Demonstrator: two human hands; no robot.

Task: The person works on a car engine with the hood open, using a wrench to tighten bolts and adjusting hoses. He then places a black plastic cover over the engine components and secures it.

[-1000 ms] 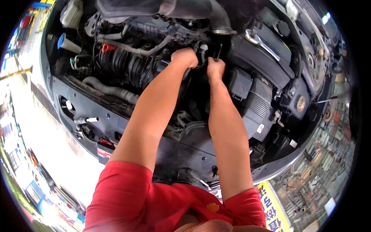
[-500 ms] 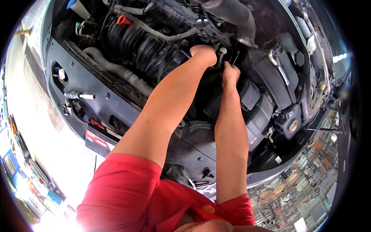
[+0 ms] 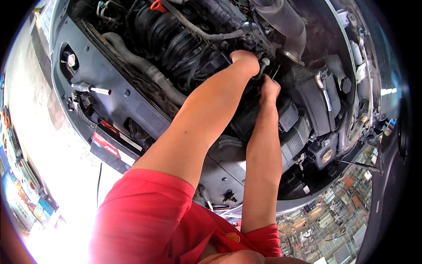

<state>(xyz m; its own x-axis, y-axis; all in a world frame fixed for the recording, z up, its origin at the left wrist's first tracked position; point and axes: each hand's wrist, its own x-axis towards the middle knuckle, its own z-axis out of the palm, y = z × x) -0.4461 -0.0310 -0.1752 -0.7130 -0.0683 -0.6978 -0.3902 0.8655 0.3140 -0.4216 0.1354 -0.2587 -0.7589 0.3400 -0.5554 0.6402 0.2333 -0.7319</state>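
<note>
Both my arms reach down into the engine bay of a car. My left hand (image 3: 245, 60) is beside the black ribbed intake manifold (image 3: 178, 48), wrist bent, its fingers hidden down among the engine parts. Just right of it and nearer, my right hand (image 3: 269, 89) is closed, fingers curled. What it grips is hidden. A thin metal rod (image 3: 276, 71) sticks up by its fingertips; I cannot tell whether the hand holds it. A pale-topped fitting on a dark hose (image 3: 264, 62) stands between the two hands.
A ratchet wrench (image 3: 323, 90) lies on the black cover at right. Another tool with a shiny shaft (image 3: 90, 88) rests on the front panel, above a red-and-black box (image 3: 107, 143). A wide corrugated air hose (image 3: 283, 24) crosses the far side. A red ring handle (image 3: 158, 5) is beyond the manifold.
The whole view has shifted, so the engine bay appears farther right at its far side. Both hands stay at nearly the same spots among the engine parts.
</note>
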